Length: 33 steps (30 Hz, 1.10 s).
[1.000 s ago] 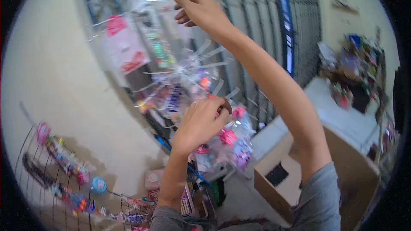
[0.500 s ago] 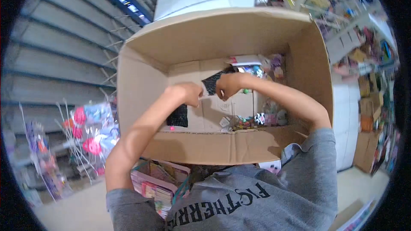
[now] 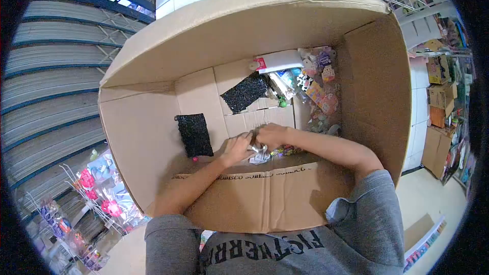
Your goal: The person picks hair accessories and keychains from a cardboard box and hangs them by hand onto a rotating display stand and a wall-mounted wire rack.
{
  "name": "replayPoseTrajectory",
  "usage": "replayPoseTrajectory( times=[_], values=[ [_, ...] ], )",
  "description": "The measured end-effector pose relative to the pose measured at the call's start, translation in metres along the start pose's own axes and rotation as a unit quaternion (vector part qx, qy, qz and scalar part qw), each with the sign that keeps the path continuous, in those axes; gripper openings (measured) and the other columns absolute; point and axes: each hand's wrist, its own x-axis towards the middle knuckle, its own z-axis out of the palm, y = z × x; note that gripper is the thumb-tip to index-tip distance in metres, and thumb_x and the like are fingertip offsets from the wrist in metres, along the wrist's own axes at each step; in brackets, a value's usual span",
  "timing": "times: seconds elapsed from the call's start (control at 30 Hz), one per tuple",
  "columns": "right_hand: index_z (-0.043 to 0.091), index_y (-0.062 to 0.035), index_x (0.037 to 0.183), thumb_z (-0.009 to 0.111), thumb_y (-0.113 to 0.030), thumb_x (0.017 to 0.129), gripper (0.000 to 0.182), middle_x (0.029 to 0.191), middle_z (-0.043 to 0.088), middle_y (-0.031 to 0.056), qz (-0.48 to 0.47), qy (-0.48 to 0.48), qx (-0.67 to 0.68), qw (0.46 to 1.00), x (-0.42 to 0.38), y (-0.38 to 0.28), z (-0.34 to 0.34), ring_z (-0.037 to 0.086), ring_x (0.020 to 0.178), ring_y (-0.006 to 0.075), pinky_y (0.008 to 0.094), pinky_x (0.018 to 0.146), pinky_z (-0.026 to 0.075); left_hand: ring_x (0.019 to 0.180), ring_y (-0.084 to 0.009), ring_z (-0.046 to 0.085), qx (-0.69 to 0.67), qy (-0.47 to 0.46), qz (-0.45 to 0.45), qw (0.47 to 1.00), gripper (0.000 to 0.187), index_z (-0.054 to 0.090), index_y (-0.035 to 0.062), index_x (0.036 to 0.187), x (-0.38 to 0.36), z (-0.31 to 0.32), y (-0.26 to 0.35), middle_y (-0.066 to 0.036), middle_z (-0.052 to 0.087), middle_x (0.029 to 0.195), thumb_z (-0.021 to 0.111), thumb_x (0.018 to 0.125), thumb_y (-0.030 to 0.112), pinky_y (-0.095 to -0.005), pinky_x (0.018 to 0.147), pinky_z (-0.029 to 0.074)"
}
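Both hands are down inside a large cardboard box (image 3: 244, 198), close together near its front wall. My left hand (image 3: 237, 148) has its fingers bent and drawn together. My right hand (image 3: 272, 135) is closed too, its fingertips almost meeting the left ones. Just beneath them is a crumpled whitish piece (image 3: 260, 156); what the fingers pinch is hidden. Small colourful items (image 3: 286, 150) lie right of it. A black textured packet (image 3: 195, 135) rests left of my left hand, and another black packet (image 3: 245, 92) lies behind both hands.
Toward the box's back right are a white box (image 3: 280, 62), small packaged goods (image 3: 321, 97) and a green round item (image 3: 282, 103). Outside, a rack with hanging packs (image 3: 104, 193) stands left, by a metal shutter (image 3: 61, 61). Cardboard boxes (image 3: 440, 142) stand right.
Both hands have moved down toward the front wall and closer together, over the whitish piece. My view has shifted, showing the box larger and both black packets more fully.
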Motion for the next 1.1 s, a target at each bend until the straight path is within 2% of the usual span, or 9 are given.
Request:
replayPoseTrajectory(
  times=[0.23,0.37,0.53,0.63,0.7,0.77,0.9,1.07,1.1],
  values=[
    [0.056,-0.0006,0.066,0.060,-0.021,0.051,0.025,0.066,0.055,0.0163,0.093,-0.050,-0.046,0.993,0.012,-0.005,0.048,0.055,0.063,0.0295,0.0379,0.055,0.045,0.072,-0.0280,0.053,-0.010,0.044,0.037,0.998,0.031,0.048,0.0021,0.082,0.008,0.009,0.001,-0.011,0.049,0.083,0.059,0.056,0.012,-0.0383,0.058,0.045],
    [0.056,-0.0012,0.065,0.058,-0.022,0.054,0.024,0.064,0.055,0.0156,0.048,-0.036,-0.010,0.998,0.008,0.004,0.042,0.054,0.062,0.0296,0.0385,0.054,0.044,0.071,-0.0269,0.054,0.000,0.039,0.036,0.999,0.024,0.051,0.0031,0.077,0.008,0.009,-0.003,-0.011,0.048,0.080,0.059,0.054,0.009,-0.0377,0.058,0.045],
    [0.058,-0.0036,0.070,0.056,-0.019,0.060,0.018,0.061,0.055,0.0124,0.016,0.020,0.171,0.985,0.004,0.017,0.040,0.053,0.061,0.0285,0.0365,0.055,0.041,0.072,-0.0295,0.052,-0.040,0.005,0.004,0.999,0.024,0.053,0.0035,0.079,0.010,0.014,-0.006,-0.010,0.049,0.083,0.060,0.057,0.011,-0.0378,0.060,0.044],
    [0.058,-0.0029,0.068,0.056,-0.017,0.062,0.015,0.061,0.054,0.0133,-0.032,0.002,0.199,0.979,0.013,0.025,0.026,0.053,0.061,0.0272,0.0352,0.057,0.040,0.071,-0.0297,0.053,-0.084,0.029,0.011,0.996,0.022,0.055,0.0025,0.076,0.009,0.021,-0.008,-0.011,0.051,0.081,0.060,0.057,0.012,-0.0373,0.060,0.043],
    [0.059,-0.0030,0.069,0.057,-0.018,0.061,0.017,0.062,0.056,0.0121,-0.006,-0.011,0.222,0.975,0.010,0.019,0.005,0.054,0.060,0.0242,0.0335,0.058,0.041,0.069,-0.0300,0.053,-0.114,0.058,0.017,0.992,0.021,0.055,0.0020,0.075,0.009,0.026,-0.012,-0.013,0.052,0.079,0.060,0.057,0.012,-0.0371,0.060,0.043],
    [0.061,-0.0047,0.074,0.060,-0.021,0.058,0.023,0.066,0.058,0.0098,0.073,-0.066,0.180,0.979,0.009,0.013,-0.017,0.054,0.061,0.0216,0.0311,0.059,0.042,0.065,-0.0295,0.054,-0.143,0.019,0.003,0.990,0.021,0.056,0.0017,0.073,0.012,0.024,-0.018,-0.014,0.055,0.072,0.061,0.057,0.014,-0.0357,0.057,0.043],
    [0.061,-0.0066,0.080,0.064,-0.027,0.055,0.033,0.068,0.059,0.0082,0.076,-0.079,0.191,0.975,0.006,0.001,-0.051,0.055,0.062,0.0198,0.0291,0.059,0.042,0.061,-0.0288,0.055,-0.197,-0.036,-0.057,0.978,0.021,0.056,0.0014,0.071,0.004,-0.039,0.005,-0.015,0.056,0.064,0.061,0.057,0.016,-0.0345,0.056,0.043],
    [0.063,-0.0103,0.076,0.065,-0.029,0.059,0.025,0.067,0.060,0.0056,0.062,-0.051,0.239,0.968,0.002,-0.022,-0.094,0.053,0.057,0.0124,0.0241,0.054,0.039,0.062,-0.0274,0.056,-0.209,0.030,0.027,0.977,0.020,0.055,0.0015,0.071,-0.013,-0.080,0.014,-0.015,0.056,0.063,0.060,0.059,0.017,-0.0329,0.056,0.043],
    [0.063,-0.0054,0.073,0.064,-0.026,0.064,0.023,0.065,0.060,0.0047,0.015,-0.031,0.215,0.976,0.003,-0.030,-0.104,0.054,0.058,0.0089,0.0210,0.050,0.039,0.065,-0.0245,0.057,-0.117,0.034,0.030,0.992,0.018,0.056,0.0024,0.074,-0.021,-0.098,0.020,-0.015,0.057,0.068,0.058,0.062,0.015,-0.0319,0.058,0.044]
  ],
)
